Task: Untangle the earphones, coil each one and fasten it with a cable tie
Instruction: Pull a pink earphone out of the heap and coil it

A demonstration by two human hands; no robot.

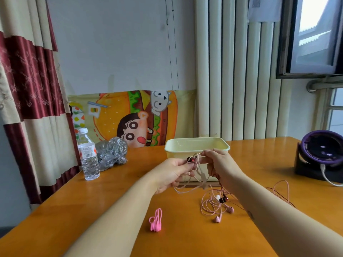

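Above the wooden table [115, 191] my left hand [173, 172] pinches a red-and-black earbud [192, 160] with pale pink cable looping below it. My right hand [220, 166] pinches the same cable close beside it, and dark red cable hangs from its palm. A tangle of pink earphones [216, 205] with a second red-and-black earbud [223, 199] lies on the table under my right forearm. More thin cable [280, 190] trails to the right of that arm. Pink cable ties [156, 220] lie in a small bunch near the front.
A pale yellow plastic box [196, 148] stands just behind my hands. At the left are a water bottle [88, 154] and a crumpled grey bag [111, 153]. A purple-rimmed round device [322, 156] with a white cable stands at the right edge.
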